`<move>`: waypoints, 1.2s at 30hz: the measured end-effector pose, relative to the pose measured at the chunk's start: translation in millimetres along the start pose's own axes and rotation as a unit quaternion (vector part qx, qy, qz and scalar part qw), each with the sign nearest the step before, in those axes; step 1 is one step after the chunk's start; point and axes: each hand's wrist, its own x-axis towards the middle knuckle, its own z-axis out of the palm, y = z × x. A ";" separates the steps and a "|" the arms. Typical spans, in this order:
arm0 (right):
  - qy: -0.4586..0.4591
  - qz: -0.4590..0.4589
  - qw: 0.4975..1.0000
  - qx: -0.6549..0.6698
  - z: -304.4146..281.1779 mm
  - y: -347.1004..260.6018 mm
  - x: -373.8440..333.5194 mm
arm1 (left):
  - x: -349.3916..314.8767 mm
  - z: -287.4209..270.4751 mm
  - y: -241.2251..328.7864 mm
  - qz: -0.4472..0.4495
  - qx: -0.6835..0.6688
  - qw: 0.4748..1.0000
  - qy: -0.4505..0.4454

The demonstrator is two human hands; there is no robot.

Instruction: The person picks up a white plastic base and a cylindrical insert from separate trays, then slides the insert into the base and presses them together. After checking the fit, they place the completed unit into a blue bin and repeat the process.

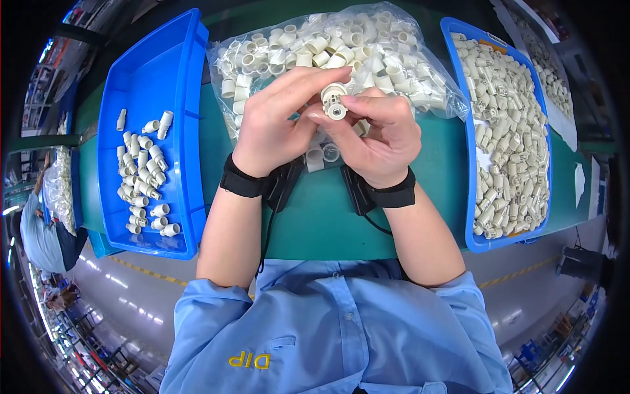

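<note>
Between my two hands, over the middle of the bench, is a small cream-white plastic fitting (335, 102) with a round end showing contacts. My left hand (275, 118) is closed on its left side, the index finger reaching over the top. From the right, my right hand (382, 134) pinches the same fitting with thumb and fingers. Just behind the hands lies a clear plastic bag (453, 98) full of short white plastic sleeves (318, 44). A few more sleeves (315, 157) show below my hands, partly hidden.
At left stands a blue tray (154, 79) with several fittings in its near half. A second blue tray (470, 177) at right is heaped with cream-white parts (505, 144). Both rest on the green bench (302, 230). Black bands with cables wrap both wrists. Another person (42, 230) is at far left.
</note>
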 end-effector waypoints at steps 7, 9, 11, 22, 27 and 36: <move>0.004 -0.011 1.000 0.005 1.0 1.6 1.0 | -0.6 1.0 -1.2 0.001 -0.001 1.000 0.002; 0.015 0.004 1.000 0.018 1.1 0.8 1.5 | -0.9 1.0 0.0 -0.008 -0.013 1.000 0.009; 0.021 0.012 0.999 0.025 1.2 0.1 1.3 | -0.8 1.0 0.6 -0.012 -0.016 1.000 0.014; 0.049 0.127 0.982 0.131 -1.5 -3.7 0.9 | -3.7 1.7 -1.1 -0.066 -0.066 0.996 0.006; 0.008 0.023 1.000 0.004 -2.7 0.5 1.7 | -3.0 4.0 1.9 -0.061 -0.047 0.997 0.013; 0.026 0.073 0.995 0.062 2.8 -10.0 0.8 | -0.6 -2.4 -5.3 -0.002 -0.019 1.000 -0.021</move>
